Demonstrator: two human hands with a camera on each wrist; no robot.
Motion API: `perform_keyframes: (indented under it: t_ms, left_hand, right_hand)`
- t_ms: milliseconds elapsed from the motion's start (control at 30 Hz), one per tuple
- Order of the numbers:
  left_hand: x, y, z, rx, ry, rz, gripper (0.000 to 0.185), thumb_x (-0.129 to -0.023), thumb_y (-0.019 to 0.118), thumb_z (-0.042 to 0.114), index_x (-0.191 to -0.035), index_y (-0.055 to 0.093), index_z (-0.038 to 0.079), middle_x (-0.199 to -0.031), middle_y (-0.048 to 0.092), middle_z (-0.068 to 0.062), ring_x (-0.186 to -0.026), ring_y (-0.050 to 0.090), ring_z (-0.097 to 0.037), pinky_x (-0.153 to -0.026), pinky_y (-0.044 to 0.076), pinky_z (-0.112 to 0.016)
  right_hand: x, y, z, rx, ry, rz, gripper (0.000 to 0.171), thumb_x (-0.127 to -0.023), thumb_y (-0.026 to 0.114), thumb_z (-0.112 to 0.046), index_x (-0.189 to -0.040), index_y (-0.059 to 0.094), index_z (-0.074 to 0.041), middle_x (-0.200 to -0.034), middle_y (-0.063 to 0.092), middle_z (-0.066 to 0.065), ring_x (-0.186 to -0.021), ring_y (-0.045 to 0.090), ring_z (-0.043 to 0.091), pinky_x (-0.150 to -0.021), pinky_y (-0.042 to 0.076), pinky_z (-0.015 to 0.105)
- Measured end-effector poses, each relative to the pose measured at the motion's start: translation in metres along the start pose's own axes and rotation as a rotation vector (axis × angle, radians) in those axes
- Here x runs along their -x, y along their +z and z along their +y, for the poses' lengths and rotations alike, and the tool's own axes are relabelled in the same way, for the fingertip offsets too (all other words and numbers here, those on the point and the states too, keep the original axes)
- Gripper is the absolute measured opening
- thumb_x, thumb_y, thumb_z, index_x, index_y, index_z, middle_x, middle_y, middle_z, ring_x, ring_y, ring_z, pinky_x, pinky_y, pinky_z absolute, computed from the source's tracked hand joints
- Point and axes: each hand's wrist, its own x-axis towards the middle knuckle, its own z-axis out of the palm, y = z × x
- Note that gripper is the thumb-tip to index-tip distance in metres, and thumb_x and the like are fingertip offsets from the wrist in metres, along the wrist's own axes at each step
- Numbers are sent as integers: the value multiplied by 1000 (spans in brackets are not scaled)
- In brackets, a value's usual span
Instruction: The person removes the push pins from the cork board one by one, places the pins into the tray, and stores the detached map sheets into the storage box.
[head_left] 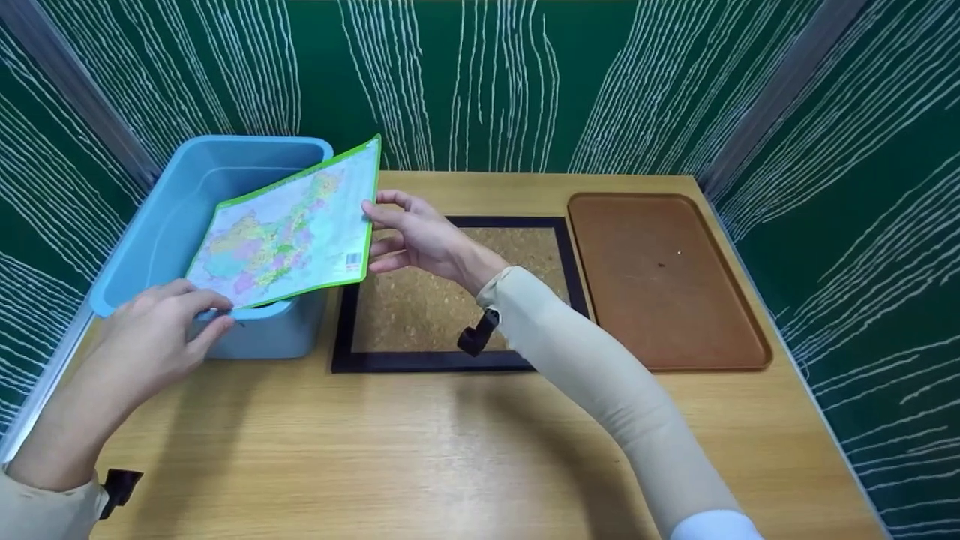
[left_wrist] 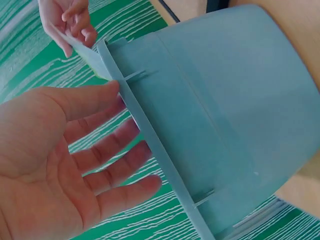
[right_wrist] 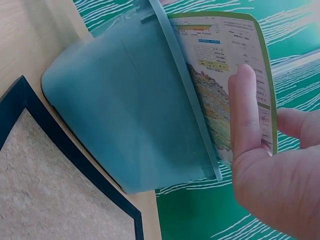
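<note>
A thin map sheet (head_left: 277,232) with a bright green border is held tilted over the front right of a light blue plastic bin (head_left: 142,247). Its upward face carries a coloured map and a small barcode. My left hand (head_left: 161,322) pinches the near left corner, with the thumb (left_wrist: 112,90) right at the bin's rim in the left wrist view. My right hand (head_left: 427,236) grips the right edge between thumb and fingers. The sheet's underside (right_wrist: 212,45), seen in the right wrist view, shows printed text and a terrain picture.
A cork board (head_left: 427,300) with a black frame lies beside the bin on the wooden table (head_left: 420,450). To its right is a brown tray (head_left: 667,292). Green walls (head_left: 510,82) with white streaks enclose the back and sides.
</note>
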Motion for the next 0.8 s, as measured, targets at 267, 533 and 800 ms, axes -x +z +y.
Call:
perform_keyframes:
  t_ms: [267, 533, 800]
  left_hand:
    - [-2, 0, 1, -24, 10, 3, 21, -89, 80, 12, -105, 77, -1, -92, 66, -19, -76, 56, -31, -63, 45, -43]
    - [-2, 1, -2, -17, -5, 1, 20, -89, 80, 11, -103, 76, -3, -92, 67, -21, -81, 61, -36, -72, 52, -57]
    - [-2, 1, -3, -38, 19, 12, 19, -90, 78, 13, -103, 76, -1, -89, 67, -17, -76, 58, -31, -67, 51, -51]
  right_hand:
    - [-3, 10, 7, 28, -14, -31, 40, -104, 59, -34, -138, 48, -15, -119, 61, 16, -77, 71, 29, -67, 61, 40]
    - [-3, 29, 19, 248, -134, -79, 42, -103, 61, -34, -140, 48, -17, -131, 65, 14, -103, 71, 33, -78, 60, 48]
    - [2, 46, 35, 994, -604, -131, 52, -103, 62, -30, -147, 48, -7, -149, 47, 8, -135, 46, 14, -106, 41, 26]
